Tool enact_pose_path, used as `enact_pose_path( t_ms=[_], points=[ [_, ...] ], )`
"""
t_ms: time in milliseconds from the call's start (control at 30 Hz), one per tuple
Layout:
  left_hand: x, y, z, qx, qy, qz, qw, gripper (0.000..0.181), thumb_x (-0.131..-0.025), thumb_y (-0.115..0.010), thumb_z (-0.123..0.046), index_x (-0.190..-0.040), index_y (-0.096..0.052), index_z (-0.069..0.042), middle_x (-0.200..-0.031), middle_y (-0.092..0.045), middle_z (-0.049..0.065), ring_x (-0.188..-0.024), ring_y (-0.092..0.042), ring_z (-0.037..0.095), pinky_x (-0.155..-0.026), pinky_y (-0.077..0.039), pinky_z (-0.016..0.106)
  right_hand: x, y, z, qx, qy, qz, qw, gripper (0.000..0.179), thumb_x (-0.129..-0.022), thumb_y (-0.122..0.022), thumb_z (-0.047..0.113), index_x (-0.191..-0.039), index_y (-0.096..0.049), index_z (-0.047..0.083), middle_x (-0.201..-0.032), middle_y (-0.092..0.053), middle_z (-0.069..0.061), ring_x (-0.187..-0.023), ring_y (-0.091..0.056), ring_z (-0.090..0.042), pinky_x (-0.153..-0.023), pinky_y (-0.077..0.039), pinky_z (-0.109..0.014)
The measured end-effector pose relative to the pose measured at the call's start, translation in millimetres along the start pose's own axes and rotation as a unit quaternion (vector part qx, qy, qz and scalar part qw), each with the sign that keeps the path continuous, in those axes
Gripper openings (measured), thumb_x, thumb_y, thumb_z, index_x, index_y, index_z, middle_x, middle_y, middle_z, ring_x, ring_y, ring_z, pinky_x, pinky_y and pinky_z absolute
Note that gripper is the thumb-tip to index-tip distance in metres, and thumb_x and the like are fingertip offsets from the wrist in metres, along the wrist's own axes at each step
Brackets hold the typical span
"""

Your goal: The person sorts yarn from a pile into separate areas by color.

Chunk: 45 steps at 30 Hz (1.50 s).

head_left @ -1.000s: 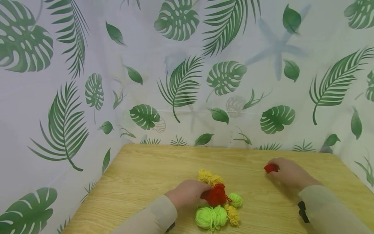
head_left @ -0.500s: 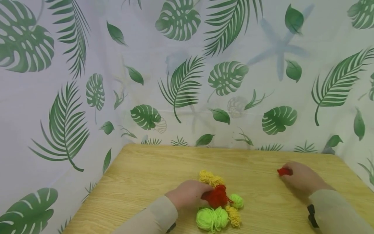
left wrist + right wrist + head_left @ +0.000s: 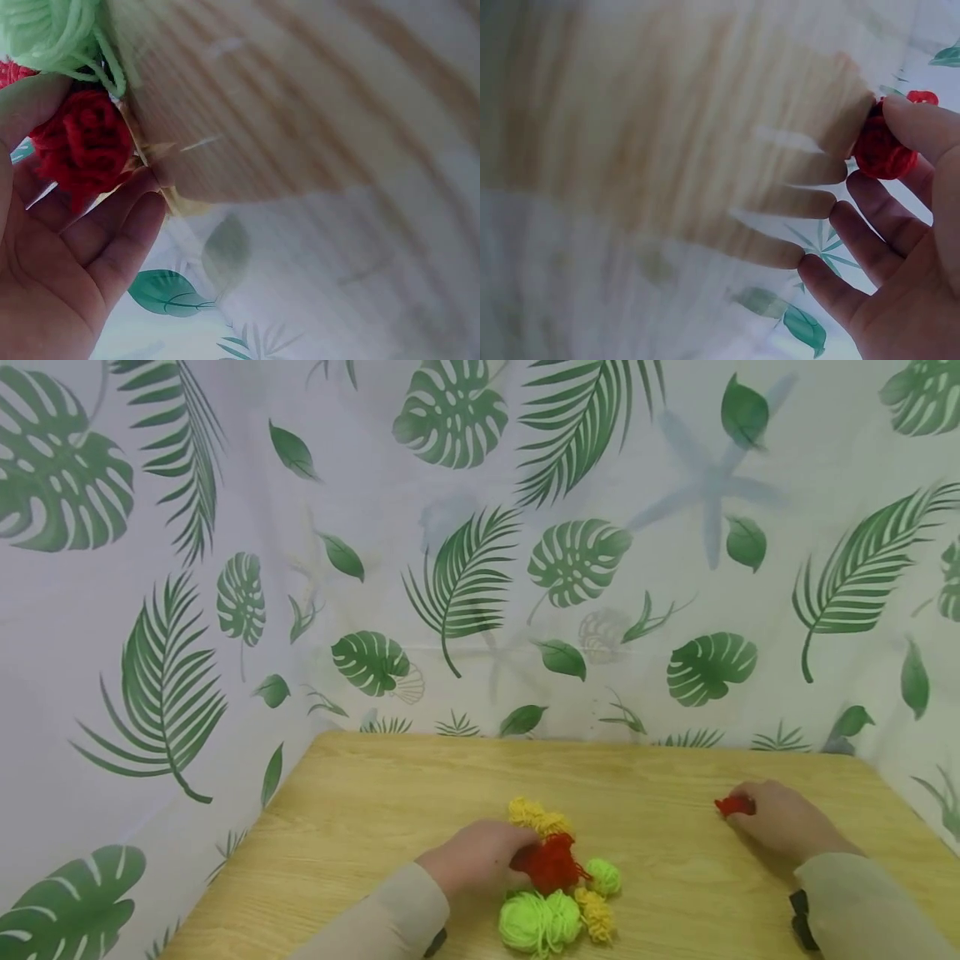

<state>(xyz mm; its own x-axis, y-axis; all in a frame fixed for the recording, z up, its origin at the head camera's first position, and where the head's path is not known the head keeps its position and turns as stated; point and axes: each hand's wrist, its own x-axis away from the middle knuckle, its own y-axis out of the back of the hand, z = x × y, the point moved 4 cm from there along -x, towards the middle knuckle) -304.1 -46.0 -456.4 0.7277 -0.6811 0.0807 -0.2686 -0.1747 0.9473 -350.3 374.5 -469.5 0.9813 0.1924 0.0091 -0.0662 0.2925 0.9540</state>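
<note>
My left hand [image 3: 480, 858] holds a red ball of yarn [image 3: 553, 863] between thumb and fingers, in the middle of several other yarn bundles. In the left wrist view this red yarn [image 3: 82, 146] sits between the thumb and the fingers, just under light green yarn [image 3: 49, 34]. Far to the right, my right hand [image 3: 791, 817] pinches a smaller red yarn bundle [image 3: 735, 807] low at the table surface. The right wrist view shows that red bundle [image 3: 885, 150] between thumb and index finger, the other fingertips touching the table.
Around the left hand's yarn lie a yellow skein [image 3: 538, 816] behind, a large light green ball [image 3: 540, 922] in front, a small light green ball [image 3: 603, 877] and a small yellow skein [image 3: 595, 913] to the right. A leaf-patterned curtain [image 3: 465, 610] borders the wooden table [image 3: 405, 777].
My right hand has moved a little to the right and nearer with the small red yarn bundle. The left hand stays in place on its red yarn.
</note>
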Motion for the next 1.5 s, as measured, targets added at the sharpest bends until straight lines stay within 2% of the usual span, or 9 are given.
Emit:
enact_pose_path(
  t_ms=[100, 333, 500, 633, 767, 867, 1100, 1300, 1500],
  points=[
    [0.2, 2.6, -0.9, 0.001, 0.002, -0.01, 0.9999, 0.033, -0.09, -0.078, -0.034, -0.12, -0.067, -0.027, -0.106, -0.064, -0.019, -0.093, -0.058, 0.001, -0.087, -0.05, 0.026, 0.7, 0, 0, 0.002, -0.001, -0.007, 1.0, 0.046, -0.091, -0.072, 0.032, -0.119, -0.065, -0.004, -0.102, -0.068, -0.018, -0.09, -0.064, -0.035, -0.08, -0.05, -0.059],
    [-3.2, 12.4, -9.9, -0.036, -0.023, -0.021, 0.9989, 0.033, -0.09, -0.078, -0.032, -0.12, -0.067, -0.023, -0.104, -0.065, -0.017, -0.089, -0.058, 0.0, -0.083, -0.05, 0.023, 10.5, 2, -4, 0.012, 0.02, -0.026, 0.9994, 0.054, -0.09, -0.074, 0.032, -0.125, -0.062, -0.007, -0.112, -0.064, -0.029, -0.101, -0.062, -0.045, -0.084, -0.048, -0.061],
    [-7.7, 36.5, -17.9, -0.056, -0.035, -0.038, 0.9971, 0.03, -0.089, -0.077, -0.029, -0.116, -0.067, -0.021, -0.096, -0.063, -0.016, -0.081, -0.056, 0.002, -0.076, -0.049, 0.022, 12.3, 4, -5, -0.003, 0.009, -0.018, 0.9998, 0.07, -0.089, -0.075, 0.037, -0.135, -0.053, -0.01, -0.123, -0.059, -0.035, -0.108, -0.059, -0.05, -0.086, -0.047, -0.063],
    [-14.8, 55.6, -23.9, -0.062, -0.037, -0.037, 0.9967, 0.03, -0.089, -0.076, -0.029, -0.116, -0.067, -0.02, -0.095, -0.063, -0.015, -0.08, -0.056, 0.003, -0.076, -0.049, 0.023, 11.6, 5, -5, -0.022, -0.001, -0.001, 0.9998, 0.078, -0.088, -0.076, 0.039, -0.14, -0.046, -0.012, -0.123, -0.059, -0.034, -0.109, -0.059, -0.05, -0.086, -0.047, -0.064],
    [-24.2, 66.9, -30.5, -0.064, -0.042, -0.037, 0.9964, 0.03, -0.091, -0.075, -0.029, -0.117, -0.066, -0.02, -0.097, -0.063, -0.015, -0.081, -0.056, 0.003, -0.076, -0.049, 0.024, 10.8, 5, -6, -0.045, 0.004, 0.003, 0.999, 0.08, -0.089, -0.076, 0.036, -0.142, -0.043, -0.013, -0.118, -0.062, -0.031, -0.107, -0.06, -0.047, -0.086, -0.048, -0.064],
    [-33.0, 69.9, -38.5, -0.068, -0.046, -0.041, 0.9958, 0.029, -0.092, -0.074, -0.031, -0.118, -0.066, -0.022, -0.097, -0.062, -0.016, -0.082, -0.056, 0.003, -0.076, -0.049, 0.024, 11.6, 5, -6, -0.056, 0.012, 0.003, 0.9983, 0.079, -0.089, -0.076, 0.035, -0.141, -0.042, -0.015, -0.117, -0.062, -0.032, -0.108, -0.06, -0.048, -0.088, -0.047, -0.064],
    [-68.2, 64.6, -64.1, -0.084, -0.034, -0.046, 0.9948, 0.025, -0.093, -0.073, -0.04, -0.113, -0.064, -0.028, -0.093, -0.06, -0.019, -0.08, -0.055, 0.001, -0.072, -0.047, 0.021, 16.4, 10, -5, -0.056, 0.019, 0.015, 0.9981, 0.08, -0.091, -0.075, 0.038, -0.141, -0.041, -0.014, -0.119, -0.059, -0.036, -0.11, -0.058, -0.052, -0.088, -0.047, -0.066],
    [-109.7, 53.1, -91.9, -0.122, -0.022, -0.053, 0.9909, 0.021, -0.092, -0.074, -0.041, -0.104, -0.062, -0.029, -0.085, -0.057, -0.02, -0.075, -0.053, 0.001, -0.067, -0.045, 0.02, 24.5, 17, -8, -0.06, 0.007, 0.017, 0.998, 0.082, -0.094, -0.07, 0.044, -0.143, -0.038, -0.014, -0.12, -0.057, -0.039, -0.108, -0.058, -0.053, -0.086, -0.048, -0.066],
    [-150.8, 36.7, -118.4, -0.143, 0.005, -0.076, 0.9868, 0.022, -0.091, -0.074, -0.047, -0.101, -0.062, -0.032, -0.083, -0.058, -0.02, -0.072, -0.053, 0.001, -0.065, -0.044, 0.019, 32.3, 17, -15, -0.071, -0.01, 0.026, 0.9971, 0.085, -0.093, -0.07, 0.047, -0.143, -0.038, -0.014, -0.121, -0.056, -0.04, -0.108, -0.058, -0.054, -0.085, -0.048, -0.067]
  ],
)
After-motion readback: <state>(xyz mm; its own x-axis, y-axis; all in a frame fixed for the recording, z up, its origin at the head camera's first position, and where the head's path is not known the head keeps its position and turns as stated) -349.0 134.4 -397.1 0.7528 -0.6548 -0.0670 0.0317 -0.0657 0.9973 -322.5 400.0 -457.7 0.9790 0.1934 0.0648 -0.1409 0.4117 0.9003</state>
